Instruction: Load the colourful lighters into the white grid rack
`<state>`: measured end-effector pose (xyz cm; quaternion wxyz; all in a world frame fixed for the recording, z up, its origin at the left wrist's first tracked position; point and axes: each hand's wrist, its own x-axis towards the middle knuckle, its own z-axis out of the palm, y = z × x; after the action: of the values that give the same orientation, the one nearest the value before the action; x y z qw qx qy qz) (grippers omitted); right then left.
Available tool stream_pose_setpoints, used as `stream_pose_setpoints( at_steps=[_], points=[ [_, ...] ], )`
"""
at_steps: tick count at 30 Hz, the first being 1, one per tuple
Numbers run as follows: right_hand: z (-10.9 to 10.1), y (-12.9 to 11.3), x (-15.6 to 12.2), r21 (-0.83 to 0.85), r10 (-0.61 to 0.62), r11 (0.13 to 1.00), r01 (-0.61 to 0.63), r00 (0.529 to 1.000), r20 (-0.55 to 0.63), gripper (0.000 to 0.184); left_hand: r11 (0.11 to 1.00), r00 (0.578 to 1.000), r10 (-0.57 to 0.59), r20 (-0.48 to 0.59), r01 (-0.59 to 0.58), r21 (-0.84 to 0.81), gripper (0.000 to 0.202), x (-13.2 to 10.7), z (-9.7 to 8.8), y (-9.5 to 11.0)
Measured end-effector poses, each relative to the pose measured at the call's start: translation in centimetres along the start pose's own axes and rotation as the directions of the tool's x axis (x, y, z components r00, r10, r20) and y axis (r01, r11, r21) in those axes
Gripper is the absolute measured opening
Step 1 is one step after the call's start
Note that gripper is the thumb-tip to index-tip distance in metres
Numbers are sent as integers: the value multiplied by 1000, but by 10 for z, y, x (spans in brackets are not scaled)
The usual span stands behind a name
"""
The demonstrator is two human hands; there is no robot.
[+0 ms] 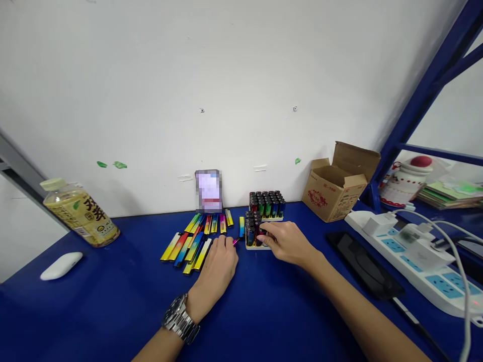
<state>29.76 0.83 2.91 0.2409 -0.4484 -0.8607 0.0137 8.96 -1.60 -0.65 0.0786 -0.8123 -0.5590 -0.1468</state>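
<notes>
Several rainbow-coloured lighters (190, 244) lie in rows on the blue table (113, 306). My left hand (217, 269), with a metal watch on the wrist, rests beside them, its fingers pinching a small lighter (236, 241) by its end. My right hand (287, 242) is curled at the near white tray of upright lighters (252, 231), fingertips on a lighter standing in the tray. A second full tray (267, 205) stands behind it by the wall.
A phone (208, 191) leans on the wall. A tea bottle (81, 213) and white mouse (61, 265) lie at left. An open cardboard box (337, 186), a dark phone (364, 264) and a white power strip (415, 261) sit at right, by a blue shelf frame.
</notes>
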Motion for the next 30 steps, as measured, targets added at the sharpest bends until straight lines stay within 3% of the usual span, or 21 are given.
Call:
stream_pose_setpoints(
  at_steps=[4,7,11,16,20,26,30],
  points=[
    [-5,-15,3,-69,191,979,-191,982,-6,40,961,985,-158,63,168,-220,15,8,-5,-1],
    [-5,-15,4,93,141,985,-142,990,15,35,922,955,-268,130,293,-253,19,20,-9,0],
    [4,-6,4,328,126,938,-110,992,-30,20,910,921,-331,204,369,-191,31,36,-9,5],
    [16,1,1,482,147,873,-68,981,-127,14,884,869,-399,293,449,-127,37,47,-9,11],
    [17,2,-1,543,134,839,-15,974,-181,14,866,858,-413,305,474,-161,31,50,-9,6],
    [21,5,-1,365,103,931,29,936,-338,3,817,876,-410,254,477,-325,29,45,-13,-9],
    [20,-1,1,169,-9,980,104,874,-487,9,692,893,-449,24,365,-623,25,38,-28,-12]
  ],
)
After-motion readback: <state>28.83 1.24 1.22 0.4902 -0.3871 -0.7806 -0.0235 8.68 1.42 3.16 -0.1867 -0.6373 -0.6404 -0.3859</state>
